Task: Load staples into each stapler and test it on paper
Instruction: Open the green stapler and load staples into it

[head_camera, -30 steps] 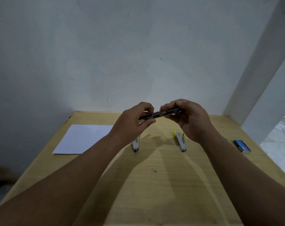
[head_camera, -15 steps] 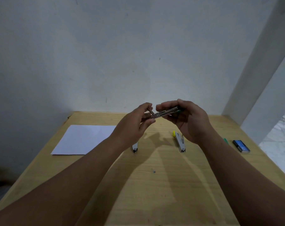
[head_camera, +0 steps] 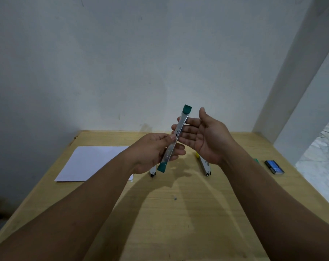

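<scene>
A metal stapler with green ends (head_camera: 176,137) is swung fully open into one long strip, held up above the table. My left hand (head_camera: 156,153) grips its lower half. My right hand (head_camera: 203,136) is open behind the upper half, palm facing me, fingers straight. On the wooden table (head_camera: 178,213) lies a second stapler (head_camera: 152,172), mostly hidden under my left hand. A third stapler with a yellow end (head_camera: 204,164) lies below my right wrist. A white sheet of paper (head_camera: 92,162) lies at the left. A blue staple box (head_camera: 274,167) sits at the right.
A small green item (head_camera: 256,160) lies beside the blue box. A grey wall rises right behind the table's far edge, and a white post (head_camera: 299,72) stands at the back right corner. A tiny dark speck (head_camera: 175,199) lies mid-table.
The green stapler has been swung fully open from a near-level, folded pose to a long upright strip. My right hand has let go of it and opened; my left hand keeps hold.
</scene>
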